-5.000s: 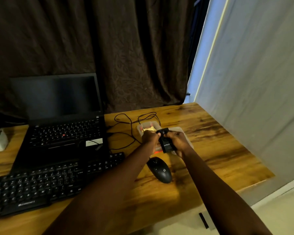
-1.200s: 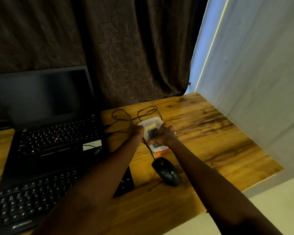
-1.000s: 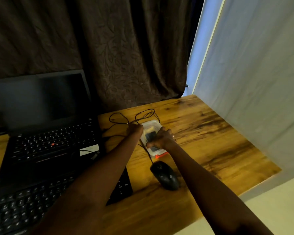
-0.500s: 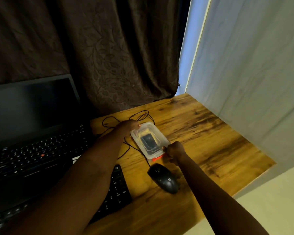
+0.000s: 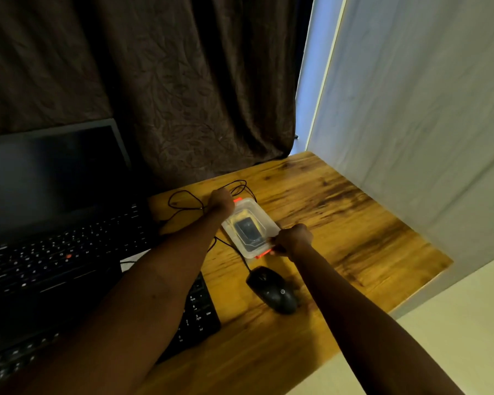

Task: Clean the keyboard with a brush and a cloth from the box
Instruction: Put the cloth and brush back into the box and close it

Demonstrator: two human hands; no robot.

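Plastic box (image 5: 251,223) between left grip (image 5: 220,201) and right grip (image 5: 293,238)

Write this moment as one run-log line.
left hand: at box's far end | right hand: grips near orange clip | box: lid on | keyboard: no hand on it

Mouse (image 5: 271,290), cable (image 5: 241,258) beside box (image 5: 264,220)

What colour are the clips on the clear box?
The clips are orange-red; the head view shows them best.
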